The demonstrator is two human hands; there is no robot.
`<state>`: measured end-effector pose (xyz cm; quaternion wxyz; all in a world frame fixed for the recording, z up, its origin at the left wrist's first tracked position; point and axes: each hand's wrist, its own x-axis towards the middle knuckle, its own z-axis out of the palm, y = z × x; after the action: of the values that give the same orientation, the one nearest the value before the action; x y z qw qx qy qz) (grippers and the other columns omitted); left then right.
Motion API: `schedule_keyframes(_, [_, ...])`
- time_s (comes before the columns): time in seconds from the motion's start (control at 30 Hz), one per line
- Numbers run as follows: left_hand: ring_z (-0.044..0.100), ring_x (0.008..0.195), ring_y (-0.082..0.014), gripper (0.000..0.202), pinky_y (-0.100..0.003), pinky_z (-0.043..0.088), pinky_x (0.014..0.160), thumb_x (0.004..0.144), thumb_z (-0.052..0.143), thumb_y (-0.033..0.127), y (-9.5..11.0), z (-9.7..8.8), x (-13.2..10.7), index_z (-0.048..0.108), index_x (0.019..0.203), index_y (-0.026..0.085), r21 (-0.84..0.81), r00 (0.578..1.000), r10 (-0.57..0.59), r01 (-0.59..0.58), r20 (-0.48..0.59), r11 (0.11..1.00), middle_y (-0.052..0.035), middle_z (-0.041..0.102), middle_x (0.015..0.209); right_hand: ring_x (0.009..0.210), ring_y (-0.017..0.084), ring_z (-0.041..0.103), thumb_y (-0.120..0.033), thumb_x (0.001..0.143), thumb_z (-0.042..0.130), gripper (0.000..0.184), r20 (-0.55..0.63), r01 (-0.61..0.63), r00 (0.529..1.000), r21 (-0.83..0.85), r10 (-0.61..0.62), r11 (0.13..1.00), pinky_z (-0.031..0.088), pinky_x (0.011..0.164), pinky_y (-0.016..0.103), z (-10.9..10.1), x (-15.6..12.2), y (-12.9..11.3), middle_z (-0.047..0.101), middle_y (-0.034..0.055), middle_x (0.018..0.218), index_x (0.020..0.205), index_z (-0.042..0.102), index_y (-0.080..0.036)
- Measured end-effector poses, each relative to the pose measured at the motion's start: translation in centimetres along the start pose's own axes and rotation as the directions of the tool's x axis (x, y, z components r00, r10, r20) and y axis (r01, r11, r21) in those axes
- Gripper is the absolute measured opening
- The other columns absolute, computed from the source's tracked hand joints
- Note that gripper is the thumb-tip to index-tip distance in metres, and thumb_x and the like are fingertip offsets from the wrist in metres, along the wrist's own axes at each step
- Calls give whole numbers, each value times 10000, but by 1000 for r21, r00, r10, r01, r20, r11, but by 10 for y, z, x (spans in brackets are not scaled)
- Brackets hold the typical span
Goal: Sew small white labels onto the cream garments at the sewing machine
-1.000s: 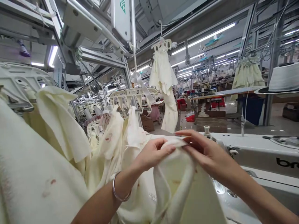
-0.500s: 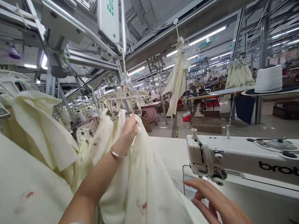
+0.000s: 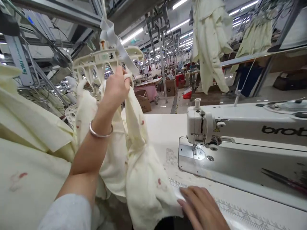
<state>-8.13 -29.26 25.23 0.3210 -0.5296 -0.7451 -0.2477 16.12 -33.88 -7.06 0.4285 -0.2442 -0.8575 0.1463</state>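
Observation:
My left hand (image 3: pixel 117 83) is raised at a white plastic clip hanger (image 3: pixel 100 57), its fingers closed on the top of a cream fabric piece (image 3: pixel 144 172) with small red embroidered spots. The piece hangs down in folds over the near edge of the sewing table. At its lower right edge, my right hand (image 3: pixel 202 207) has its fingertips closed on the cloth, just above the table's printed ruler. More cream pieces (image 3: pixel 87 105) hang from the same hanger, left of my left hand.
A white sewing machine (image 3: pixel 240 124) stands on the white table (image 3: pixel 163 127) at the right. Dark scissors (image 3: pixel 285 180) lie by its base. Other cream garments (image 3: pixel 211 44) hang behind it. Large cream cloths (image 3: pixel 28 179) fill the left side. Metal rails (image 3: pixel 59 11) run overhead.
The view has tipped down and shifted right. My right hand, spread apart from the cloth before, has come to the fabric's lower edge and closed on it. My left hand still grips the top.

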Motion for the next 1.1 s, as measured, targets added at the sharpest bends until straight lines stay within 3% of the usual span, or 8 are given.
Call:
schedule_keyframes(0.2, [488,1220,-300,296,-463,376,1012,910,456,251,37,-16,-105,569,1167,155,-430,929,327,-227,174,874,-102,560,1257,729,189,551,-243,982,294,272,204,-96,977,127,69,987,471,623,290,17,17,-23,571,34,815,856,532,-203])
schedule_keyframes(0.3, [601,1042,-289,213,-429,422,963,890,528,272,28,3,-130,657,1036,188,-631,683,596,-249,423,734,-92,659,1060,665,159,566,-410,985,353,277,302,-328,914,163,270,930,441,549,244,-38,38,19,590,-5,784,922,543,-219])
schedule_keyframes(0.4, [623,922,-283,211,-462,413,954,897,541,323,13,40,-138,667,979,175,-526,439,639,-362,632,770,-110,670,959,796,278,589,-491,873,399,375,-15,-439,898,-120,441,890,480,656,382,-93,48,57,622,101,904,966,576,-174])
schedule_keyframes(0.47, [592,1016,-293,251,-511,358,1011,904,531,373,5,71,-142,650,977,165,-434,360,609,-459,706,775,-125,652,1039,941,331,557,-456,850,386,410,-136,-464,886,-222,444,858,463,782,473,-109,42,57,605,148,1007,1039,581,-148])
schedule_keyframes(0.7, [275,1358,-426,423,-769,145,994,850,506,151,-28,166,-151,503,1274,146,-119,539,323,-377,778,918,-231,409,1413,1105,214,549,-289,1026,304,319,53,-31,997,-397,57,917,453,928,392,-50,-4,-2,607,85,1158,1118,582,-164])
schedule_keyframes(0.87, [287,1342,-466,388,-729,201,1008,840,438,84,-44,161,-142,553,1209,52,-86,627,236,-261,742,961,-302,438,1355,1140,317,520,-230,1022,223,393,6,-29,999,-590,40,807,436,906,526,-50,-7,12,569,185,1203,1141,561,-68])
schedule_keyframes(1.0, [613,1034,-201,202,-323,462,942,888,481,210,-48,104,-161,635,1018,207,-420,455,482,-237,749,876,-65,661,1101,1080,256,542,-184,984,408,252,42,79,997,-411,-68,908,457,912,418,-55,-9,-19,597,140,1131,1166,552,-86])
schedule_keyframes(1.1, [593,1074,-235,189,-349,464,927,784,657,231,-61,77,-194,631,971,218,-530,312,551,-159,774,833,-56,647,1116,1151,247,516,-126,971,374,259,124,267,963,-337,-238,903,456,934,400,-26,-16,-44,584,107,1205,1121,585,-125])
